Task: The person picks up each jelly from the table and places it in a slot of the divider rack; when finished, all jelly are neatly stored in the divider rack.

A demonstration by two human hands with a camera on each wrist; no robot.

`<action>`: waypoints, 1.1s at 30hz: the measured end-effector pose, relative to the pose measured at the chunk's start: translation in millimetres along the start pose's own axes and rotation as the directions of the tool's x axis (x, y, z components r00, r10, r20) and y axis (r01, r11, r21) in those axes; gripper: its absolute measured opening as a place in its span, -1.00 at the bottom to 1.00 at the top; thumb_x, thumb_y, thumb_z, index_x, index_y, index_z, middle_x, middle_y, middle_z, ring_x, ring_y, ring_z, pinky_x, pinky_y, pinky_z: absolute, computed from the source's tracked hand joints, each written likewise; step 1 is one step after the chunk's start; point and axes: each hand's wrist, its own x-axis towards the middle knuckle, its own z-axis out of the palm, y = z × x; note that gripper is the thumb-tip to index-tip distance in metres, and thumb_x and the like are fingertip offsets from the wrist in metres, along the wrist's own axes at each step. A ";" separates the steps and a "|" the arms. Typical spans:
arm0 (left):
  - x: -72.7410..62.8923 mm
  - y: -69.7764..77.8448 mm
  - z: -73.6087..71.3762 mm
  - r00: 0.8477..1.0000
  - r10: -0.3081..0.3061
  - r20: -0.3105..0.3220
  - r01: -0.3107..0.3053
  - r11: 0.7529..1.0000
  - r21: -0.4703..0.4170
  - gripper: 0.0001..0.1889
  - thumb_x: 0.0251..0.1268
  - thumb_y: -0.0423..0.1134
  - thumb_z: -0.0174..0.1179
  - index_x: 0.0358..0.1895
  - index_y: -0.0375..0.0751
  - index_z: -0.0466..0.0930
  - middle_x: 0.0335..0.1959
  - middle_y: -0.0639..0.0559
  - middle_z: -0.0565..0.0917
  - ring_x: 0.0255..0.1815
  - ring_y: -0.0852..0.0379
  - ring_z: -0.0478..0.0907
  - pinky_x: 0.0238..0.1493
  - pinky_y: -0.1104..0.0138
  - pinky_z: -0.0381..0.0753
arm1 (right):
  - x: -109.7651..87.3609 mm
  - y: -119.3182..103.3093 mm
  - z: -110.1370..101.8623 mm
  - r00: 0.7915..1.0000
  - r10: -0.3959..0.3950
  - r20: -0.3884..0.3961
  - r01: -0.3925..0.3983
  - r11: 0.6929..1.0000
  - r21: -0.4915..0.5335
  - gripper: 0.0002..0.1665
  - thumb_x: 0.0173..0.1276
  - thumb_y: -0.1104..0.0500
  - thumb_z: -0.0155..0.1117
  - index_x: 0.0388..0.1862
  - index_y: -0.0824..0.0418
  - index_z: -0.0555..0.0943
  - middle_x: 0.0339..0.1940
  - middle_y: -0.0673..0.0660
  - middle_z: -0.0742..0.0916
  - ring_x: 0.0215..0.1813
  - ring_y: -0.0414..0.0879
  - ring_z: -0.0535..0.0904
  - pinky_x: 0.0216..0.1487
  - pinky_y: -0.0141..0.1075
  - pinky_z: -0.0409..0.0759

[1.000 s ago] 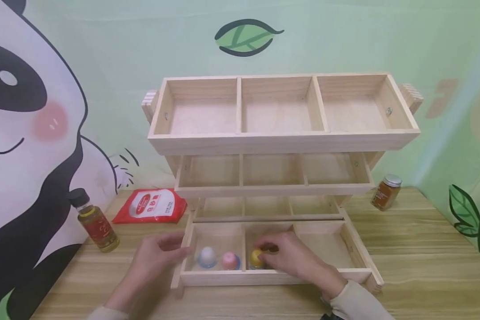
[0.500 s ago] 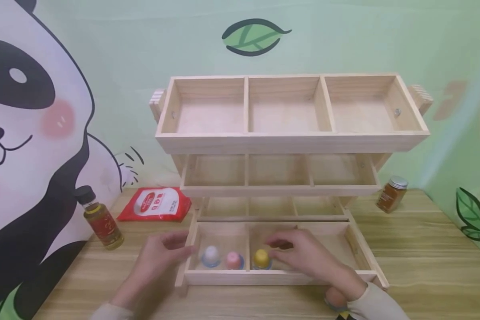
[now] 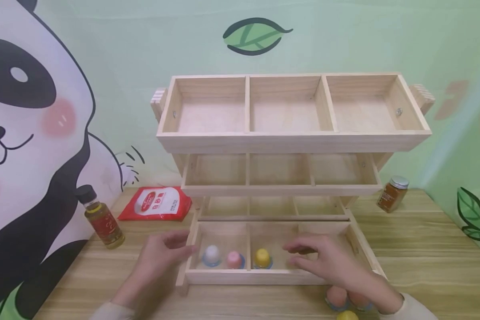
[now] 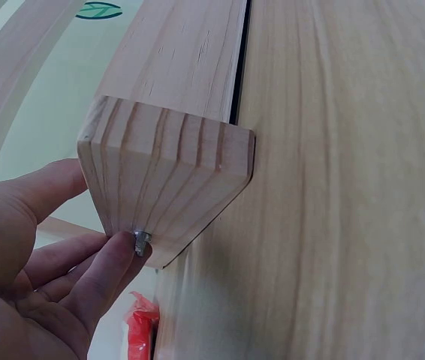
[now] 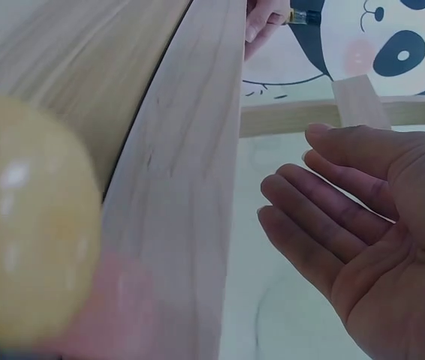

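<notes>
In the head view, a tiered wooden storage box (image 3: 294,143) stands unfolded, its trays divided into compartments. My left hand (image 3: 162,253) holds the left end of the bottom tray (image 3: 260,278); in the left wrist view, its fingers touch the metal bolt (image 4: 142,241). Three small domed pieces with blue rims sit in that tray: a white one (image 3: 212,253) and a pink one (image 3: 234,259) in the left compartment, a yellow one (image 3: 262,257) in the middle. My right hand (image 3: 334,260) hovers right of the yellow piece, fingers relaxed around nothing.
More domed pieces lie in front of the tray, among them a pink one (image 3: 337,297) and a yellow one (image 3: 347,315). A dark-capped oil bottle (image 3: 104,224) and a red packet (image 3: 156,203) are at left. A silver-lidded jar (image 3: 393,194) stands at right.
My right hand has let go of the yellow piece and moved right, uncovering pieces in front of the tray. The view has shifted slightly. My left hand stays at the tray's end.
</notes>
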 end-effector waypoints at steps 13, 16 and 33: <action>-0.7 -0.1 -0.6 0.999 0.032 -0.007 -0.032 0.999 0.024 -0.36 0.21 0.06 0.59 0.34 -0.06 0.69 0.19 -0.02 0.76 0.11 0.00 0.73 0.21 -0.01 0.69 | -35.7 4.0 -31.5 0.992 0.107 0.060 -0.107 0.994 -0.015 -0.75 0.51 0.06 0.43 0.09 0.08 0.77 0.02 -0.06 0.83 0.04 -0.15 0.74 0.04 -0.23 0.75; -1.1 0.4 -0.8 1.000 0.029 -0.003 -0.029 0.999 0.020 -0.36 0.21 0.06 0.59 0.34 -0.06 0.69 0.20 -0.02 0.76 0.12 0.01 0.73 0.23 -0.03 0.68 | -44.7 8.0 -36.6 0.989 0.127 0.072 -0.127 0.992 -0.007 -0.75 0.52 0.10 0.43 0.10 0.12 0.76 0.04 0.01 0.82 0.05 -0.13 0.74 0.03 -0.23 0.75; -1.4 1.9 -0.9 1.000 0.010 0.010 -0.010 1.000 -0.016 -0.40 0.26 0.01 0.57 0.34 -0.08 0.69 0.18 -0.05 0.76 0.15 -0.02 0.71 0.28 -0.10 0.63 | -79.3 19.3 -45.3 0.983 0.130 0.130 -0.137 0.990 0.041 -0.78 0.47 0.23 0.46 0.06 0.15 0.76 -0.03 -0.05 0.82 -0.02 -0.25 0.73 -0.11 -0.32 0.76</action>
